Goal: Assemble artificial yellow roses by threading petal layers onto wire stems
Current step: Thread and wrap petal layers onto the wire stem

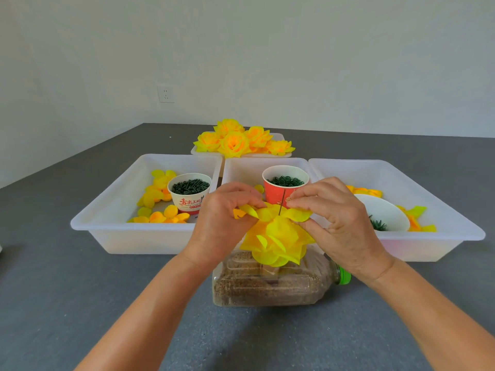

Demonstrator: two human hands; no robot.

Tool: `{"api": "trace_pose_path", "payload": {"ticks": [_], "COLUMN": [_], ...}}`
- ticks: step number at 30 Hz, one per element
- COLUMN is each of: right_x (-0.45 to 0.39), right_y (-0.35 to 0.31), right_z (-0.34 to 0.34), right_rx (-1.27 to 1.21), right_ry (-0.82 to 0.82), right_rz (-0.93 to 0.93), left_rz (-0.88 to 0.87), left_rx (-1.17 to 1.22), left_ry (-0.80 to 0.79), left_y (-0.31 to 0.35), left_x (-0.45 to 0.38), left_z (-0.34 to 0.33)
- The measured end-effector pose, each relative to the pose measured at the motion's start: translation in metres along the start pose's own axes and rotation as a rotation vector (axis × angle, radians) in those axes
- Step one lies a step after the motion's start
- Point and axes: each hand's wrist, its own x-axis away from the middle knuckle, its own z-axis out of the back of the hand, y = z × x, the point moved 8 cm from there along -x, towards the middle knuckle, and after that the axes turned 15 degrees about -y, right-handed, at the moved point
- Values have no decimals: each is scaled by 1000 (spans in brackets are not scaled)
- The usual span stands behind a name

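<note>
Yellow petal layers (pixel 276 234) stacked above bottle (pixel 267 285), wire stem (pixel 281 203) upright, left hand (pixel 227 212) and right hand (pixel 334 215) pinching top layer.

White wall socket (pixel 165 94) above grey table (pixel 80 290)

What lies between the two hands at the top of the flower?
In the head view, the thin wire stem stands upright between the left hand and right hand, rising from the yellow petal layer both pinch.
</note>
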Motion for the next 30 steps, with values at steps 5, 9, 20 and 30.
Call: {"api": "trace_pose_path", "payload": {"ticks": [5, 9, 20, 30], "right_x": [7, 10, 14, 14], "right_y": [-13, -18, -30, -19], "right_z": [-2, -1, 4, 1], "right_rx": [193, 213, 14, 18], "right_ry": [-33, -33, -47, -20], "right_rz": [87, 136, 76, 24], "left_rz": [-64, -72, -88, -115], "left_rx": [-141, -168, -182, -199], "left_ry": [8, -2, -27, -49], "left_y": [11, 13, 14, 16], "left_x": [4, 4, 4, 3], "left_z": [2, 3, -2, 0]}}
